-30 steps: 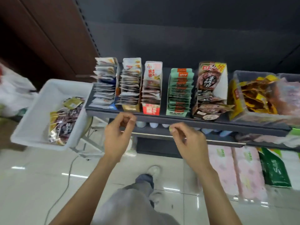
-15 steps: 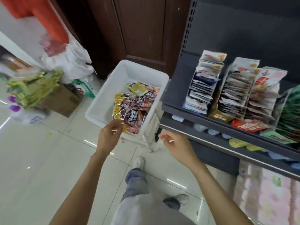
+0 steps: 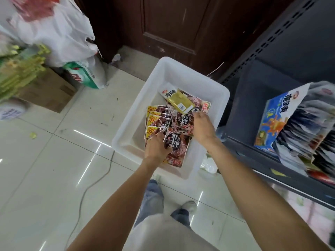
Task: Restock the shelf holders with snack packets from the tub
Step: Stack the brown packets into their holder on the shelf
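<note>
White plastic bags slump at the far left above a brown cardboard box and a blurred heap of green packets, with a green-and-white sack leaning just beside the box on the pale tiled floor. A thin cable trails across the tiles toward the white tub, which stands in front of a dark wooden door. Snack packets lie heaped in the near right part of the tub, most of them dark red with black round labels, and a yellow packet lies on top at the far end. The left hand reaches into the tub with its fingers curled round the edge of a red packet. The right hand lies palm down on the heap, fingers bent over the packets; whether it grips one I cannot tell. At the right, a dark shelf carries a blue holder with upright packets packed in rows.
</note>
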A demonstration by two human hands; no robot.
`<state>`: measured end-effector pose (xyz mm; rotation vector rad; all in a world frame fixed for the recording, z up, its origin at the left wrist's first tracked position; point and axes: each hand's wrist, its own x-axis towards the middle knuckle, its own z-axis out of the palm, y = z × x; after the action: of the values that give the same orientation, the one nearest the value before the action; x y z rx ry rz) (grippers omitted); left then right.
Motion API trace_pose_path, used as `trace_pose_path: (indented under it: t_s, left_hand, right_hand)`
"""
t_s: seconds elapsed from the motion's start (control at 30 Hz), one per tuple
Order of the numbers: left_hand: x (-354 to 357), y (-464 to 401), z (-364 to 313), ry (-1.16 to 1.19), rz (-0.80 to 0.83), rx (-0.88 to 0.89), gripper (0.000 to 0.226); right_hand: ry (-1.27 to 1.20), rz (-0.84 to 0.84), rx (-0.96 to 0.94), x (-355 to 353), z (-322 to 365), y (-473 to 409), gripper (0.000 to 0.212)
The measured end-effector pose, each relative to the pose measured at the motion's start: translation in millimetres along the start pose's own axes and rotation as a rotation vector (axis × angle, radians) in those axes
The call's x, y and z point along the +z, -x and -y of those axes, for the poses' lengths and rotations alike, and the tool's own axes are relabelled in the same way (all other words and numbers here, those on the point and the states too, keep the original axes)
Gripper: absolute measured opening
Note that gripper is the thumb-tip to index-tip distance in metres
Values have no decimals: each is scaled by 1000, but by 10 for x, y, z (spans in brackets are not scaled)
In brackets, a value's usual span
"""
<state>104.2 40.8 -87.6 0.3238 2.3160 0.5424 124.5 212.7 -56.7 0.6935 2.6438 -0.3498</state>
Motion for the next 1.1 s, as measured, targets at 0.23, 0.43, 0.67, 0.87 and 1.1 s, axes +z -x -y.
trace_pose_path:
  t_s: [0.23, 0.43, 0.67, 0.87, 1.1]
  left_hand:
    - [-201, -126, 147, 83, 11, 38, 29]
    - [-543, -138, 283, 281, -83, -57, 29]
    - [-772, 5, 290, 731, -84, 3, 42]
    - [-895, 107, 233, 970, -106, -67, 40]
    - [-1082, 293, 41, 1095, -38, 193, 33]
  right_hand:
    - [224, -14, 48, -13, 30, -440, 50]
    - [203, -203, -81, -343, 145, -100, 31]
    - [-774, -221, 156, -494, 134, 557, 12]
    - [-1137, -188, 245, -446, 192, 737, 15]
    - [-1275, -223, 146, -713, 65, 1107, 26]
